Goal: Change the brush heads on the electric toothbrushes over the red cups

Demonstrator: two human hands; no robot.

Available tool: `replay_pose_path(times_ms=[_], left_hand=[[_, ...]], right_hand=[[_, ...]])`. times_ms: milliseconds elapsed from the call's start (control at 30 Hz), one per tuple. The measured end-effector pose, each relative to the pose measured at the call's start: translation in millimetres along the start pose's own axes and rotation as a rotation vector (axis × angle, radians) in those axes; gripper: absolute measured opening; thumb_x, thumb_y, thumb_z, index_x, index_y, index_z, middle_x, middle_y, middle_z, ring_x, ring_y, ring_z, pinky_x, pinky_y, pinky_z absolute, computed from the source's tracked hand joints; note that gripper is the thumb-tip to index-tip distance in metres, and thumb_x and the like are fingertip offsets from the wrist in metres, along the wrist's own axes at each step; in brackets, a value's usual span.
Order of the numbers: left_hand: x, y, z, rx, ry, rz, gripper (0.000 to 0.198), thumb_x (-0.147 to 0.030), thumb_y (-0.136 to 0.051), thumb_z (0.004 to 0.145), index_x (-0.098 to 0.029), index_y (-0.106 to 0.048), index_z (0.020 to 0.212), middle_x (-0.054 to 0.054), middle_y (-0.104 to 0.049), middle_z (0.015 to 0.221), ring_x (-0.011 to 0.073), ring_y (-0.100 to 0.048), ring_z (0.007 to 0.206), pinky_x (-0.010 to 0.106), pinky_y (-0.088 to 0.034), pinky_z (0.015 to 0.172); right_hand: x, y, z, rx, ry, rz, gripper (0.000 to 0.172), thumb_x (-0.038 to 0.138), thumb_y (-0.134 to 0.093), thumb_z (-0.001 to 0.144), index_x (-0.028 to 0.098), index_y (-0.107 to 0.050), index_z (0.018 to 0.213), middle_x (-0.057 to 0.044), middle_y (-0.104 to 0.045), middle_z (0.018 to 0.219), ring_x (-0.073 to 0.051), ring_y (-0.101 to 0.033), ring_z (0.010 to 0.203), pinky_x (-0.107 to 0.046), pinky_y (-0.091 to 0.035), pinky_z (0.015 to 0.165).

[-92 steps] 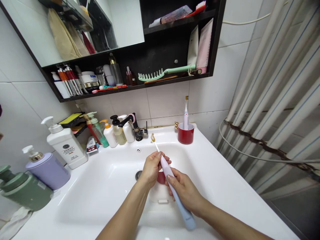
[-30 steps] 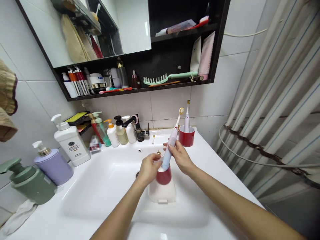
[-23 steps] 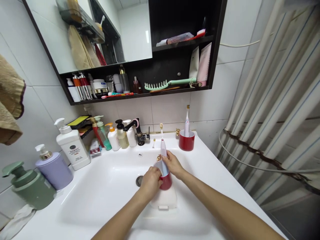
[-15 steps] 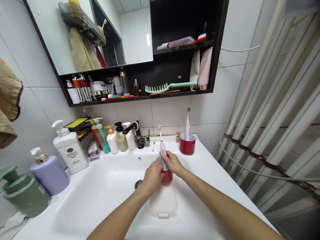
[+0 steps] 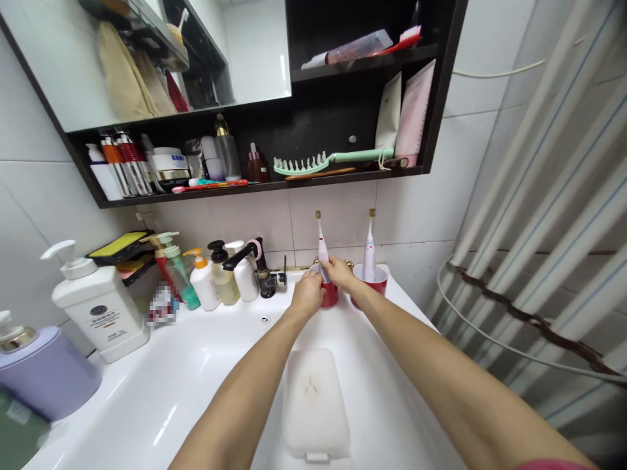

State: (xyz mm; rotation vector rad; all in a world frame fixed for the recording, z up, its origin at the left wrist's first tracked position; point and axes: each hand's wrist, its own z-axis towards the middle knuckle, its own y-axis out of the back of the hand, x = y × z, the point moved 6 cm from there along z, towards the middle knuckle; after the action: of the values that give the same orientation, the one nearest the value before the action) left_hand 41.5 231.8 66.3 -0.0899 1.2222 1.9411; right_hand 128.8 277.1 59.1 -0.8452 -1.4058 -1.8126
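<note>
My left hand (image 5: pixel 308 294) is closed on the left side of a red cup (image 5: pixel 330 297) at the back ledge of the sink. A pale pink electric toothbrush (image 5: pixel 322 248) stands upright in that cup, head up. My right hand (image 5: pixel 339 274) has its fingers closed round the toothbrush's lower handle, just above the cup's rim. Right beside it stands a second red cup (image 5: pixel 383 285), holding another electric toothbrush (image 5: pixel 369 254); my right forearm partly covers this cup. A whitish, translucent lidded case (image 5: pixel 316 405) lies in the sink below my arms.
A black faucet (image 5: pixel 264 277) rises left of the cups. Several pump bottles (image 5: pixel 206 287) line the ledge, with a large white bottle (image 5: pixel 100 310) further left. Above hangs a dark cabinet (image 5: pixel 323 124) holding a green hairbrush (image 5: pixel 304 164). White pipes (image 5: pixel 539 196) run along the right.
Both hands have carried the red cup with its toothbrush from above the white case back to the rear ledge, beside the other cup. The camera view has shifted closer.
</note>
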Motion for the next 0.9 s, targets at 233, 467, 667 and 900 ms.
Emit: replay_pose_path(times_ms=[233, 467, 667, 900], left_hand=[[7, -6.4, 12, 0.032, 0.021, -0.028, 0.01, -0.007, -0.047, 0.055, -0.017, -0.049, 0.058, 0.006, -0.05, 0.072, 0.0197, -0.043, 0.08, 0.03, -0.032, 0.071], [2, 9.5, 7, -0.035, 0.026, -0.102, 0.029, -0.006, -0.05, 0.053, -0.017, -0.051, 0.079, 0.004, -0.05, 0.087, 0.0157, -0.04, 0.087, 0.027, -0.028, 0.08], [-5, 45.0, -1, -0.212, 0.19, -0.239, 0.042, -0.012, -0.041, 0.061, -0.012, -0.036, 0.103, -0.001, -0.044, 0.061, 0.0097, -0.044, 0.06, 0.026, -0.036, 0.064], [-85, 98.4, -27, -0.167, -0.017, -1.151, 0.077, -0.007, -0.046, 0.056, -0.026, -0.003, 0.118, -0.009, -0.04, 0.051, 0.003, -0.036, 0.044, 0.017, -0.032, 0.048]], right_hand=[[-6, 1, 16, -0.006, -0.022, -0.085, 0.025, 0.027, -0.038, 0.074, 0.014, -0.045, 0.095, -0.004, -0.048, 0.095, -0.014, -0.049, 0.08, -0.033, -0.04, 0.067], [8, 17, 4, -0.191, 0.05, -0.083, 0.026, 0.026, -0.038, 0.074, 0.014, -0.043, 0.097, -0.006, -0.047, 0.098, -0.015, -0.046, 0.085, -0.035, -0.037, 0.072], [36, 41, -43, -0.374, 0.157, 0.012, 0.047, 0.022, -0.036, 0.069, 0.012, -0.027, 0.114, -0.003, -0.052, 0.072, -0.013, -0.048, 0.066, -0.028, -0.037, 0.066], [114, 69, -129, -0.313, 0.576, 0.549, 0.062, 0.017, -0.036, 0.067, 0.025, -0.005, 0.119, 0.007, -0.037, 0.058, -0.006, -0.036, 0.046, -0.019, -0.036, 0.05]])
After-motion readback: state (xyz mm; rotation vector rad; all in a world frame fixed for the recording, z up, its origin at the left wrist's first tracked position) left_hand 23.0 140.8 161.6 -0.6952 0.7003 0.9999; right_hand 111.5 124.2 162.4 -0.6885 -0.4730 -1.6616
